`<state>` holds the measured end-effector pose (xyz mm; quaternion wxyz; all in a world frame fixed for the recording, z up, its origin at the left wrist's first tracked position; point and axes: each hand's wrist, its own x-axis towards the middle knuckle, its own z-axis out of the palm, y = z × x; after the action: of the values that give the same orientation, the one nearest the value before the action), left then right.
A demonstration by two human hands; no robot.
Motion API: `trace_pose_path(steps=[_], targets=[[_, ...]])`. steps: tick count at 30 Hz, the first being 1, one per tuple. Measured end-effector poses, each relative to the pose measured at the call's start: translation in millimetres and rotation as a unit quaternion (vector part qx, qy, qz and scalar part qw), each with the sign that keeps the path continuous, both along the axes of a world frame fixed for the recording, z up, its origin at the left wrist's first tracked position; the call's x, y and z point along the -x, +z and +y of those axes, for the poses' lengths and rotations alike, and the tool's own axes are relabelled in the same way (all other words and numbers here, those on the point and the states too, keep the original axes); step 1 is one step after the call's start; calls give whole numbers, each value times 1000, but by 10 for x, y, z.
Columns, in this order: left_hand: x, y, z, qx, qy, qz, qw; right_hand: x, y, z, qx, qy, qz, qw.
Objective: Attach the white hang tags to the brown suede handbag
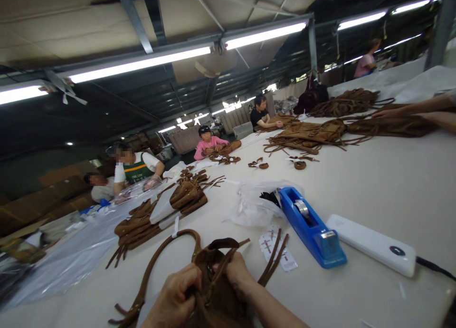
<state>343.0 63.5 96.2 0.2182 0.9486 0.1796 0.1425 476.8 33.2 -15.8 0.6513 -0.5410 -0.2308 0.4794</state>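
Note:
A brown suede handbag (223, 302) lies at the near edge of the table, its top opening towards me. My left hand (178, 292) is closed on the left side of the bag's rim, fingers curled tight. At the opening's right side, my right hand (237, 273) grips the edge, its fingertips partly hidden by a strap and the rim. The bag's looped shoulder strap (151, 266) curves out to the left, with a white tag (175, 227) on it. Two loose thong ends (276, 256) stick out to the right.
Beyond the bag stand a blue tape dispenser (311, 228), a white power bank (372, 242) with a cable, a label sheet (278, 247) and a crumpled plastic bag (252, 204). Stacked brown bags (142, 223) lie left, more bags (308, 133) farther back. Several co-workers line the table.

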Motion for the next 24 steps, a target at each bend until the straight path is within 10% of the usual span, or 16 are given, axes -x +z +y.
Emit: trace_pose_path(steps=[11,17,24], targets=[[-213,-168,-47,52,25,55,997,-220,-61,-20,109,68,-272,954],[-346,-297,-90,-41,-33,115,992,-235,-13,134,190,117,-331,917],[-394,-354,-58,-83,-48,166,981,-482,92,-209,134,207,-381,891]])
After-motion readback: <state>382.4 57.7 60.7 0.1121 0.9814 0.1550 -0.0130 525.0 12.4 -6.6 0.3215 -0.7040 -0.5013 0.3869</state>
